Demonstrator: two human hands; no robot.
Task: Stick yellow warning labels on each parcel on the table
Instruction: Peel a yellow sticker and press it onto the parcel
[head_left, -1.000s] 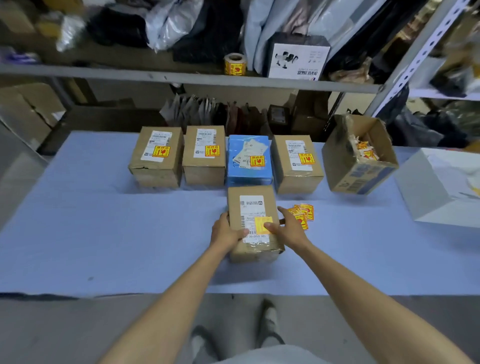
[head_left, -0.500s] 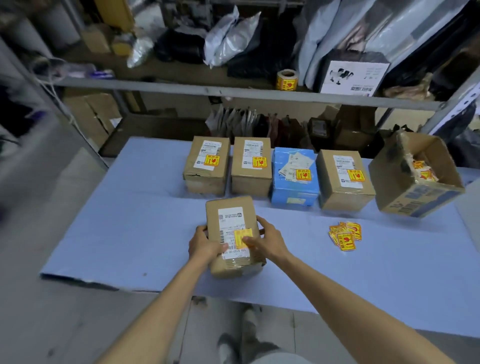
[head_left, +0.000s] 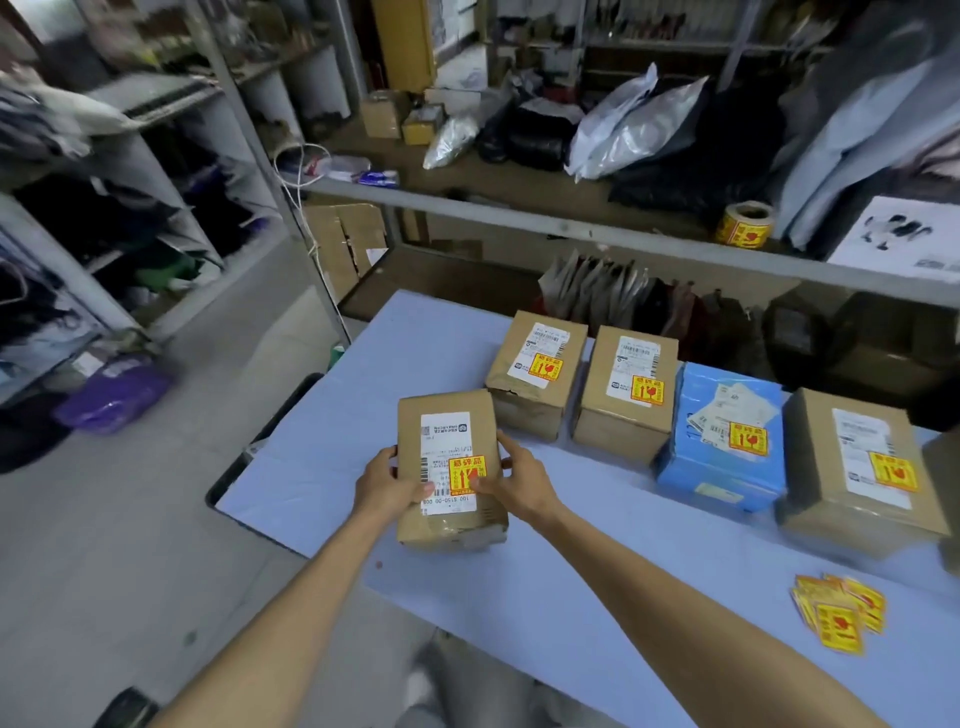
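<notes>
I see both bare forearms reaching forward from the bottom edge, converging ahead of me. My left hand (head_left: 387, 480) closes its grip on the left side of the cardboard parcel (head_left: 447, 467), thumb laid across the top face. My right hand (head_left: 522, 480) clasps the right side, fingers curled around the edge, thumb pressing on the top face.
</notes>
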